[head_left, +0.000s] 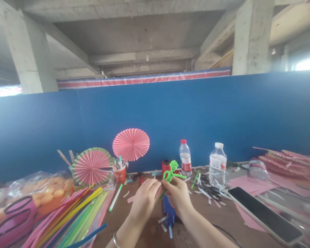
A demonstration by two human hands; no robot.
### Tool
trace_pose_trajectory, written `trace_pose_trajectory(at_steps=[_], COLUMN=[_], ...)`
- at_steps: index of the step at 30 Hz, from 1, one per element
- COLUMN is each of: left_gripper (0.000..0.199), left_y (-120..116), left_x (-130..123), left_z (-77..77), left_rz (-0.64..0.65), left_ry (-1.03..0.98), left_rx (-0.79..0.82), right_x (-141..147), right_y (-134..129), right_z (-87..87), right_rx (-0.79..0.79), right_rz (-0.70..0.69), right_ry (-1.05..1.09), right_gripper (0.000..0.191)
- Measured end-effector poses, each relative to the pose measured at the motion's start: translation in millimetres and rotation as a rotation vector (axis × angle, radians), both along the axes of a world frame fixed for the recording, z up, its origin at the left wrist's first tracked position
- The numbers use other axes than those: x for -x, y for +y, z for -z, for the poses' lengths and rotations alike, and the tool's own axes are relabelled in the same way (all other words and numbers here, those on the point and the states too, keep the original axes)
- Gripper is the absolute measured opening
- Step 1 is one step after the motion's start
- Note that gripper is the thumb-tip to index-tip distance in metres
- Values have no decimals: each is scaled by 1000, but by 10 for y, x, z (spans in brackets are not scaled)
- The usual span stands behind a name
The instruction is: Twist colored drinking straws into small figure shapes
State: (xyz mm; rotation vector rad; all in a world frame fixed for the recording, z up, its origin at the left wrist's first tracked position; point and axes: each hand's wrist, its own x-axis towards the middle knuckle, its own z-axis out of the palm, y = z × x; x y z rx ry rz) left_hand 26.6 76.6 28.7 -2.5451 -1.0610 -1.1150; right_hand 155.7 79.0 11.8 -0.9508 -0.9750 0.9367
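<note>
A bright green figure of twisted fuzzy stems [173,168] stands upright between my hands, above the middle of the table. My right hand [177,193] pinches its lower part, with the fingers closed. My left hand [147,193] meets it from the left, its fingers bent together near the base of the figure. The left fingertips are partly hidden, and a bracelet circles that wrist. Below the hands lies a blue tool [169,210], partly covered by my right hand.
Colourful fuzzy stems [77,215] lie at the left beside bagged orange balls [48,193]. Pink paper fans [131,144] and a pen cup [119,173] stand behind. Two bottles [217,167], a black-screened phone [265,213] and pink paper [250,184] are at the right. Paper scraps surround the tool.
</note>
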Motion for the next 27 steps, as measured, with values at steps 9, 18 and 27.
trace_pose_trajectory(at_steps=[9, 18, 27], left_gripper=[16, 15, 10], left_y=[-9, 36, -55], left_x=[-4, -26, -55], left_z=[16, -6, -176], left_rz=[-36, -109, -161], left_ry=[9, 92, -111], left_rx=[-87, -81, 303], right_x=[4, -5, 5], right_y=[12, 18, -24], right_z=[5, 42, 11], right_rx=[-56, -75, -167], right_rz=[74, -16, -66], right_ry=[-134, -120, -114], right_gripper=[27, 19, 17])
